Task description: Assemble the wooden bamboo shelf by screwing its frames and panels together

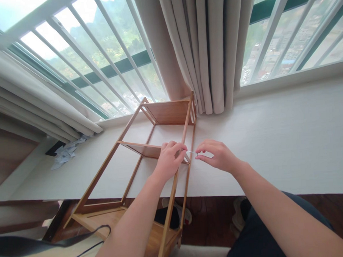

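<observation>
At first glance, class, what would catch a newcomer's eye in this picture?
In the centre, a wooden shelf frame leans against the white window ledge. The left hand grips its side rail while the right hand pinches a thin metal tool against it. Behind, beige curtains hang between barred windows.

My own arms and clothes

My left hand (169, 159) and right hand (218, 156) are bare, with no rings, watch or gloves; both forearms are uncovered to the bottom edge of the view, no sleeve showing. Dark blue-grey trousers (264, 230) cover my lap at the lower right.
</observation>
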Motion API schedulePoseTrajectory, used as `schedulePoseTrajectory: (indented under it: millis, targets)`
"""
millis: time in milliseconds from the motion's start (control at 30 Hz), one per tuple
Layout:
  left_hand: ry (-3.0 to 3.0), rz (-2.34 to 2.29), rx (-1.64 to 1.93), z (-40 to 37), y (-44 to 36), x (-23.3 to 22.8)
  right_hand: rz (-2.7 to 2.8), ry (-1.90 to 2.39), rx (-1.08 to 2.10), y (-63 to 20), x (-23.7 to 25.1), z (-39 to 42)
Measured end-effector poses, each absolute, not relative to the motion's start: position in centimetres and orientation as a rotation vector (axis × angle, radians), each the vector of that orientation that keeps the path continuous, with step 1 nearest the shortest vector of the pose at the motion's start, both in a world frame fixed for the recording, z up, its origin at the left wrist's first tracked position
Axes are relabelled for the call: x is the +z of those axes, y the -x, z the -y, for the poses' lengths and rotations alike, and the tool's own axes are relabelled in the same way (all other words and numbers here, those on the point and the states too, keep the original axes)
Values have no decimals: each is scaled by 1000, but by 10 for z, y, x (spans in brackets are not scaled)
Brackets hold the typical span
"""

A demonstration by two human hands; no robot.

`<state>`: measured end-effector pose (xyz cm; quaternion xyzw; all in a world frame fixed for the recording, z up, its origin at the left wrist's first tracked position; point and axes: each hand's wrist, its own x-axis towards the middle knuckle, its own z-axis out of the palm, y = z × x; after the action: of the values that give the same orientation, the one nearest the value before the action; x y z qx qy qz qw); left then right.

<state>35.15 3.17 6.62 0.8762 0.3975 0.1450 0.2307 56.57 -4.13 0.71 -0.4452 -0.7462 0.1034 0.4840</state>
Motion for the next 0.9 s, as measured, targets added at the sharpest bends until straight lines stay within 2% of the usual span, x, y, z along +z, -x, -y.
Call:
schedulePoseTrajectory:
  millis: [500, 667, 900]
  targets:
    - [-2425, -1077, 419, -31, -349, 67, 1554, 1193, 587, -555, 6, 42]
    - [-2433, -1083, 425, -31, -350, 66, 1193, 1218, 952, -545, 9, 41]
    - [-2431, -1079, 427, -32, -350, 65, 723, 980, 1413, -537, 3, 33]
